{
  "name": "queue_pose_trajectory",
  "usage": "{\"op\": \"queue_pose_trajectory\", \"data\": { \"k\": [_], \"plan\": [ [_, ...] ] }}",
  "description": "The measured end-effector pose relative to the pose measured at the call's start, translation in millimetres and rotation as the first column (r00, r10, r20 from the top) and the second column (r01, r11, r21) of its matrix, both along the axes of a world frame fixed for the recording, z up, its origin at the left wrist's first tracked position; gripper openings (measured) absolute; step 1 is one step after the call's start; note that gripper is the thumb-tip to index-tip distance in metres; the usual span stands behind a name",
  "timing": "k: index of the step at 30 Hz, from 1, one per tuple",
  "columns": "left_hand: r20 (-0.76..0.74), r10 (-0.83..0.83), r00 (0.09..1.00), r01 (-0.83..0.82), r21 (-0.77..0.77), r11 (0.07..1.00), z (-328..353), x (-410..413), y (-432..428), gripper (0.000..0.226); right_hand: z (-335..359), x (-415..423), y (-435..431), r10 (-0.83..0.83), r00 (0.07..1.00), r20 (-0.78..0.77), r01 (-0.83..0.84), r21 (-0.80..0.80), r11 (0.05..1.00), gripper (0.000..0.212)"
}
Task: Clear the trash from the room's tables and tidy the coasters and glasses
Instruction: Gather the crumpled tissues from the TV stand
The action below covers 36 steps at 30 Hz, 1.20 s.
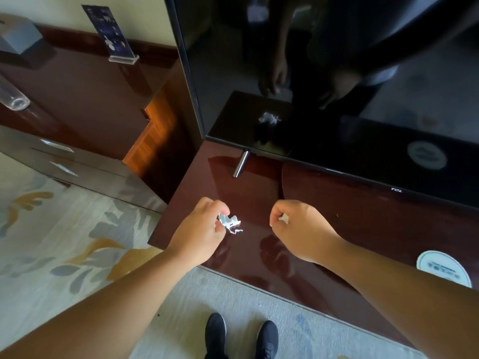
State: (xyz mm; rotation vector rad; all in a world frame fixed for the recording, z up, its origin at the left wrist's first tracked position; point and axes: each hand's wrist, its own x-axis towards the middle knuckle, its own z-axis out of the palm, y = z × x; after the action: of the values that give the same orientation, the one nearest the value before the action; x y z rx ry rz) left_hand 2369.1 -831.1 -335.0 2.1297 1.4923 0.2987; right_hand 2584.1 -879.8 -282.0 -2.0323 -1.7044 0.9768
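My left hand (202, 229) pinches a crumpled white paper scrap (229, 222) just above the glossy dark-red TV cabinet top (337, 229), near its left front corner. My right hand (298, 224) is curled into a fist around a second small white paper scrap (283, 218), of which only a bit shows between the fingers. A round white coaster (440, 268) lies on the cabinet top at the right, partly behind my right forearm. A clear glass (13, 97) lies on its side on the lower dark-red desk (77, 86) at the far left.
A large black TV (337, 73) stands on the cabinet, its metal foot (241, 164) near the left. On the desk stand a grey box (18, 35) and a blue card in an acrylic holder (111, 35). Patterned carpet (51, 229) and my black shoes (241, 338) are below.
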Motion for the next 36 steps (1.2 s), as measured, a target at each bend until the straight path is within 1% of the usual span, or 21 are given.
{"op": "queue_pose_trajectory", "data": {
  "k": [2, 6, 8, 10, 12, 17, 21, 25, 31, 33, 36],
  "plan": [
    [-0.030, -0.025, 0.999, 0.024, -0.021, 0.999, -12.9, 1.1, 5.9, 0.030, -5.2, -1.3, 2.5, -0.029, 1.000, 0.008, 0.029, -0.009, 1.000, 0.022],
    [-0.063, -0.090, 0.994, 0.086, -0.064, 0.994, -35.0, 2.0, 13.7, 0.045, -15.3, -9.5, 4.0, -0.061, 0.998, 0.017, 0.061, -0.033, 0.998, 0.022],
    [-0.074, -0.118, 0.990, 0.111, -0.091, 0.990, -43.6, 3.3, 14.5, 0.047, -19.2, -13.7, 5.2, -0.078, 0.997, 0.015, 0.078, -0.038, 0.996, 0.022],
    [-0.094, -0.141, 0.986, 0.129, -0.121, 0.984, -50.2, 5.7, 14.6, 0.043, -22.7, -17.4, 6.2, -0.096, 0.995, 0.008, 0.096, -0.039, 0.995, 0.021],
    [-0.091, -0.153, 0.984, 0.139, -0.137, 0.981, -54.4, 8.2, 15.0, 0.034, -26.0, -20.2, 7.0, -0.111, 0.994, 0.004, 0.111, -0.050, 0.993, 0.021],
    [-0.093, -0.210, 0.973, 0.199, -0.115, 0.973, -58.2, 10.0, 17.1, 0.008, -34.1, -25.9, 9.7, -0.133, 0.991, 0.003, 0.133, -0.085, 0.987, 0.021],
    [-0.157, -0.201, 0.967, 0.183, -0.127, 0.975, -56.7, 9.2, 20.5, 0.012, -38.1, -31.0, 11.6, -0.140, 0.990, -0.001, 0.140, -0.090, 0.986, 0.021],
    [-0.091, -0.116, 0.989, 0.101, -0.164, 0.981, -44.7, 0.7, 25.5, 0.015, -32.8, -36.8, 13.7, -0.125, 0.992, -0.015, 0.124, -0.075, 0.990, 0.021],
    [0.008, -0.052, 0.999, 0.053, -0.177, 0.983, -2.2, -4.8, 22.0, 0.016, -3.5, -37.4, 11.9, -0.102, 0.994, -0.049, 0.101, -0.020, 0.995, 0.023],
    [0.027, -0.072, 0.997, 0.076, -0.160, 0.984, 17.7, -0.1, 18.3, 0.016, 11.3, -33.8, 7.7, -0.090, 0.995, -0.040, 0.091, 0.012, 0.996, 0.024],
    [0.023, -0.149, 0.989, 0.150, -0.126, 0.981, 50.3, 12.7, 11.2, 0.013, 38.0, -23.8, -3.3, -0.074, 0.997, -0.032, 0.076, 0.064, 0.995, 0.024]
  ]
}}
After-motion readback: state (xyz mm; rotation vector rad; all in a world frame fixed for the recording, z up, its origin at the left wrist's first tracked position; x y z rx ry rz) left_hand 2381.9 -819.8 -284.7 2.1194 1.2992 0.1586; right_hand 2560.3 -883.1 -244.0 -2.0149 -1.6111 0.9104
